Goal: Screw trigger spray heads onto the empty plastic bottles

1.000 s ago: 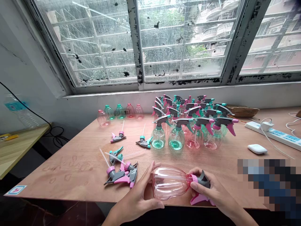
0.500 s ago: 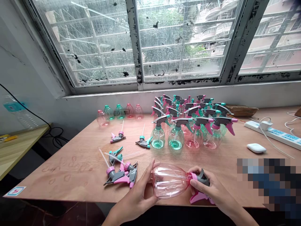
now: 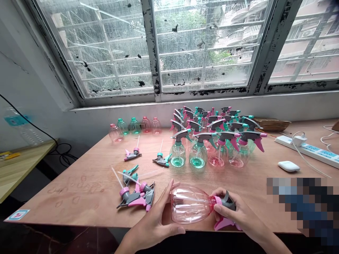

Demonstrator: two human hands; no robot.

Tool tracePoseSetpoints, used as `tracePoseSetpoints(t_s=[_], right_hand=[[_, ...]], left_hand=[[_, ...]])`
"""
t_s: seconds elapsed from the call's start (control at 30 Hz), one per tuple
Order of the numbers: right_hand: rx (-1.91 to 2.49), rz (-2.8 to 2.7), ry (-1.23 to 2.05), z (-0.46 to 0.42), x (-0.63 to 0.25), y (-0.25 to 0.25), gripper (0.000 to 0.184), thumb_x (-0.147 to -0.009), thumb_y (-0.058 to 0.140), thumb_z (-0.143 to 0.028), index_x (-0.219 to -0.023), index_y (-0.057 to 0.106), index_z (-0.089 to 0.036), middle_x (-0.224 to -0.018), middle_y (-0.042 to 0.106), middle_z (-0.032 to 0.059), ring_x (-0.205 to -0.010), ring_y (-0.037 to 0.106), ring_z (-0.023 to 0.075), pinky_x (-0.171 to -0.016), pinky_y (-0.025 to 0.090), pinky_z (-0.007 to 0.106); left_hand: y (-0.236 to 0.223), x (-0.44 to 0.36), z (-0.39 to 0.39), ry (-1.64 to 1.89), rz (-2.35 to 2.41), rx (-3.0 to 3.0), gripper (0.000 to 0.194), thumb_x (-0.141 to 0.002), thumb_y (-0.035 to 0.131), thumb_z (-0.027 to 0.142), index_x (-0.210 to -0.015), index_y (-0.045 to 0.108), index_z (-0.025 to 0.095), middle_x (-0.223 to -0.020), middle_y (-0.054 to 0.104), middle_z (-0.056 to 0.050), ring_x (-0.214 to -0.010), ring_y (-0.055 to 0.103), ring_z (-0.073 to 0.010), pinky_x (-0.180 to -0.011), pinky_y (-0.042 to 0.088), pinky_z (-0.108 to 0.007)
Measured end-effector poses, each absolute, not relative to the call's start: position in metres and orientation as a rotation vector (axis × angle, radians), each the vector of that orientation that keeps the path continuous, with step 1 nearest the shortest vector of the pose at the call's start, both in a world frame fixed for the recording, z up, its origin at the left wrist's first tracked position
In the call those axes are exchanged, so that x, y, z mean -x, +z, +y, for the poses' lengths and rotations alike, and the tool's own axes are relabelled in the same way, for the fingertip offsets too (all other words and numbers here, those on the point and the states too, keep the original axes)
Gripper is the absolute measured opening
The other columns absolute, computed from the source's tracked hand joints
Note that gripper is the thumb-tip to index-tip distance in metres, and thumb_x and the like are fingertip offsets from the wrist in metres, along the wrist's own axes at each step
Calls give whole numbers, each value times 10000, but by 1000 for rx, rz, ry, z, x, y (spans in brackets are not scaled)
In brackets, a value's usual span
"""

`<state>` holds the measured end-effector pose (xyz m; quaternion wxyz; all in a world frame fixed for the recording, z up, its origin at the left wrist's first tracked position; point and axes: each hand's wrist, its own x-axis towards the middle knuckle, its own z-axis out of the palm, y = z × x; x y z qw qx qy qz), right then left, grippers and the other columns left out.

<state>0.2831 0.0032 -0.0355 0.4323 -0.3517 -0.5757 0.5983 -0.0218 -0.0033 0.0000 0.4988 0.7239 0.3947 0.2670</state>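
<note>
A transparent pink ribbed plastic bottle (image 3: 192, 204) lies sideways between the two hands at the near edge of the wooden tabletop (image 3: 79, 208), base toward nine o'clock, neck toward three. Whether it rests on the wood or is lifted slightly, I cannot tell. A grey-and-pink trigger sprayer (image 3: 229, 201) sits at its neck, pink collar against the mouth, pink trigger hanging toward four o'clock.

At three o'clock the right hand (image 3: 239, 213) pinches the sprayer at its collar, thumb on the near side. At nine o'clock the left hand (image 3: 156, 222) is spread wide around the base, thumb stretched out below it; how firmly it touches, I cannot tell.

Past the left hand, also at nine o'clock, two pink-collared sprayers (image 3: 136, 195) overlap, dip tubes pointing up and left, with a teal-collared sprayer (image 3: 129, 175) just behind. Another pink-collared sprayer (image 3: 134, 154) lies at ten o'clock, and a grey-and-teal sprayer (image 3: 161, 159) between ten and eleven.

Farther out, between ten and eleven, five open-necked bottles (image 3: 135, 126), pink and green, stand near the wall. Between twelve and one, a dense group of spray bottles (image 3: 198, 155) stands upright with heads fitted. Between two and three are a small white case (image 3: 288, 166) and a white power strip (image 3: 309, 151); a barred window (image 3: 203, 46) fills twelve o'clock.
</note>
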Motion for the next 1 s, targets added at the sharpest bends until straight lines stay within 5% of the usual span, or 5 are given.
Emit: tracePoseSetpoints(t_s=[0.27, 0.47, 0.6, 0.77, 1.0], right_hand=[[898, -1429, 1480, 2, -283, -35, 330, -945, 759, -452, -1016, 639, -153, -737, 701, 30, -681, 638, 219, -648, 523, 288], [917, -1431, 1458, 2, -282, -35, 342, -934, 763, -467, -1013, 636, -159, -735, 703, 25, -679, 647, 221, -643, 528, 288], [938, -1444, 1430, 2, -282, -36, 339, -934, 754, -473, -1016, 640, -165, -734, 705, 27, -683, 654, 234, -654, 533, 309], [952, -1455, 1424, 2, -281, -37, 333, -938, 742, -481, -1017, 635, -176, -725, 699, 23, -678, 650, 243, -647, 535, 321], [948, -1473, 1397, 2, -282, -36, 324, -954, 733, -482, -1006, 638, -177, -732, 707, 18, -684, 657, 231, -647, 513, 289]], left_hand=[[0, 22, -4, 646, 972, -1798, 1084, -840, 774, 268, -1601, 5, 331, -1699, 156, -49, -1564, 129, -277, -1275, 153, -435], [2, 20, -3, 655, 969, -1771, 1006, -872, 690, 151, -1595, 27, 373, -1682, 218, -63, -1502, 326, -280, -1252, 223, -453], [-1, 21, -2, 633, 953, -1734, 1151, -789, 828, 275, -1594, 11, 373, -1686, 200, -69, -1517, 281, -321, -1252, 217, -473], [-3, 24, -1, 641, 959, -1739, 1086, -809, 810, 366, -1598, 64, 352, -1690, 197, -57, -1553, 168, -319, -1267, 158, -477], [1, 22, -3, 617, 1008, -1809, 1050, -849, 729, 166, -1593, 21, 384, -1682, 226, -34, -1542, 230, -267, -1274, 140, -436]])
